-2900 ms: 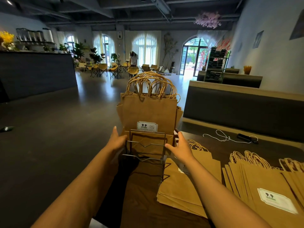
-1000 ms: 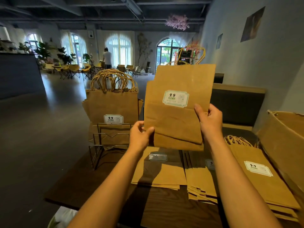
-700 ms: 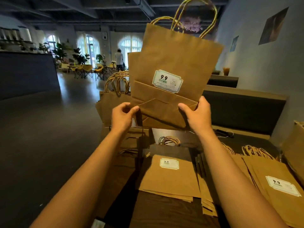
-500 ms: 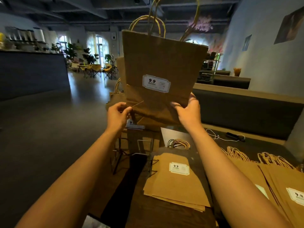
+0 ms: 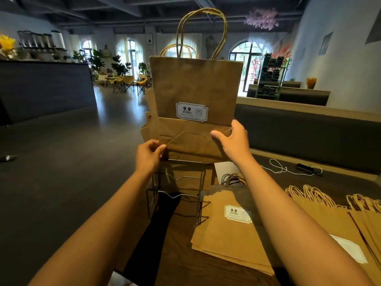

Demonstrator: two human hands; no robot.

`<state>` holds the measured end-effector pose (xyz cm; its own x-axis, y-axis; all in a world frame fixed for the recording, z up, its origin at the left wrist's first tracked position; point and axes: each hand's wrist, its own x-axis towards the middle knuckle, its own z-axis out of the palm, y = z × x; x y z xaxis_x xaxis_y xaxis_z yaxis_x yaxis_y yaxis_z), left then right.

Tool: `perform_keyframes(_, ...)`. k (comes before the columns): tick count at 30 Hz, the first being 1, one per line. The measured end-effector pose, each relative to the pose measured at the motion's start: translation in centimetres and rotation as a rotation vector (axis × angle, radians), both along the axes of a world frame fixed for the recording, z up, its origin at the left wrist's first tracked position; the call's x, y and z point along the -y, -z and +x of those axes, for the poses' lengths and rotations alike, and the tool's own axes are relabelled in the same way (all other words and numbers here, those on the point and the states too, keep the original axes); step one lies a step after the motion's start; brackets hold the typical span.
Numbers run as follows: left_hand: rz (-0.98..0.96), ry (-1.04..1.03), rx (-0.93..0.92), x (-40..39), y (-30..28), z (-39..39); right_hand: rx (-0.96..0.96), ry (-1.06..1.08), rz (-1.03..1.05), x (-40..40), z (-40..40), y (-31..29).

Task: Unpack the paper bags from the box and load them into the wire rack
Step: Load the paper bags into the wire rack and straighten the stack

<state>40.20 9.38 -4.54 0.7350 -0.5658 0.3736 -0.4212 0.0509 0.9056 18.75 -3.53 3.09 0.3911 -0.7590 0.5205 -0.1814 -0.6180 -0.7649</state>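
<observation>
The bag (image 5: 195, 96) is upright just above the wire rack (image 5: 177, 195), in front of other bags standing there. The left hand (image 5: 149, 154) pinches its lower left corner; the right hand (image 5: 234, 141) grips the folded base at the right edge. Flat kraft paper, likely light, creasing easily, best held low at both sides. Twisted paper handles loop on top; a white label sits mid-face.
</observation>
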Motion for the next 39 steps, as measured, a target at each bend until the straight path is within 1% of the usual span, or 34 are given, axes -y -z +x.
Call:
perform_keyframes(5,0.105,-0.042,0.050,-0.7,1.4,1.1,-0.087,-0.016,0.002,0.9,1.1,1.7)
perform_keyframes(8,0.131,-0.092,0.031,-1.1,2.3,1.6,-0.141,-0.008,0.037,0.8,1.9,3.1)
perform_keyframes(13,0.172,-0.113,0.011,-1.3,3.1,2.3,-0.131,0.005,0.064,0.7,2.6,5.5)
perform_keyframes(17,0.287,-0.129,0.003,-1.8,4.7,3.4,-0.079,-0.056,0.084,0.6,2.5,6.6)
perform_keyframes(23,0.446,-0.127,0.012,-2.6,7.1,3.5,-0.100,-0.013,0.137,0.0,2.3,9.4)
perform_keyframes(27,0.583,-0.123,0.106,-2.7,7.8,3.8,-0.225,0.022,0.125,-0.4,2.4,11.4)
perform_keyframes(31,0.851,-0.120,0.269,-2.7,8.9,4.3,-0.316,0.019,0.082,-0.2,2.7,12.7)
perform_keyframes(33,0.925,-0.088,0.314,-2.6,9.0,4.2,-0.374,0.030,0.093,-0.2,2.7,13.0)
perform_keyframes(37,0.960,-0.006,0.240,-2.6,8.1,3.9,-0.466,0.017,0.110,0.2,2.5,13.5)
perform_keyframes(39,0.927,-0.024,0.195,-2.7,7.3,3.9,-0.468,-0.015,0.149,0.6,2.3,13.5)
